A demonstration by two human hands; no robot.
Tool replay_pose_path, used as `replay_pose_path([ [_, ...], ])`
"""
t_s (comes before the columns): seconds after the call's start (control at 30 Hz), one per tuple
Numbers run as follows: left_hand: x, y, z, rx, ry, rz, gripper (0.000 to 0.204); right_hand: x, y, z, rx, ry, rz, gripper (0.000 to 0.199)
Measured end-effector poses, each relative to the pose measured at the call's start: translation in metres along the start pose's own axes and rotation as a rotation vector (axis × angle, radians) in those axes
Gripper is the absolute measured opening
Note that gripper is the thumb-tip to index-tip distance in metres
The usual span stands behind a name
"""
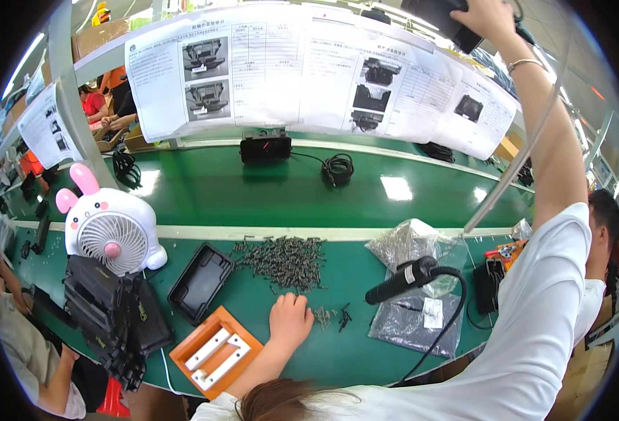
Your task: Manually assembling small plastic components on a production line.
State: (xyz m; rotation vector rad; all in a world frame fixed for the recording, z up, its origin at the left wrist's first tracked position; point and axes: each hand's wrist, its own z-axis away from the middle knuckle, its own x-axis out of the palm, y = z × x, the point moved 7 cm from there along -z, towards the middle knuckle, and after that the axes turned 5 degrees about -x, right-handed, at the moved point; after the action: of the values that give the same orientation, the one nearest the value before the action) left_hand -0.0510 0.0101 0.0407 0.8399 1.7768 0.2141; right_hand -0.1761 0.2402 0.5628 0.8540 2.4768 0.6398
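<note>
My left hand [292, 319] rests on the green bench with its fingers curled under; whatever is in them is hidden. Just beyond it spreads a heap of dark screws [288, 261], and a few lighter screws [323, 316] lie to its right. Beside my left forearm sits an orange wooden fixture [236, 321] with white blocks [223, 372]. Raised high at the upper right, my right hand [490, 19] grips a black boxy device [439, 17], partly cut off by the view's rim. An open black plastic housing [200, 284] lies left of the screw heap.
A black electric screwdriver [400, 281] with a cord is at the right, near plastic bags [418, 326]. A white rabbit-shaped fan [113, 231] and stacked black housings [113, 316] stand left. Beyond, a green conveyor [211, 182] carries a cabled black device [266, 149] beneath hanging instruction sheets [267, 84].
</note>
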Motion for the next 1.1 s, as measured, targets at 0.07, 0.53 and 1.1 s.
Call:
replay_pose_path([
  [0.07, 0.0, -0.002, -0.001, -0.017, 0.0, 0.001, 0.016, 0.012, -0.021, -0.005, -0.138, -0.081, -0.123, 0.041],
  [0.53, 0.002, -0.004, -0.002, -0.027, 0.011, 0.062, 0.017, 0.18, 0.085, 0.024, 0.795, 0.001, -1.809, 0.049],
  [1.1, 0.008, -0.004, 0.0, 0.021, 0.013, 0.044, 0.011, 0.038, 0.067, 0.133, 0.246, 0.023, -1.401, 0.038],
])
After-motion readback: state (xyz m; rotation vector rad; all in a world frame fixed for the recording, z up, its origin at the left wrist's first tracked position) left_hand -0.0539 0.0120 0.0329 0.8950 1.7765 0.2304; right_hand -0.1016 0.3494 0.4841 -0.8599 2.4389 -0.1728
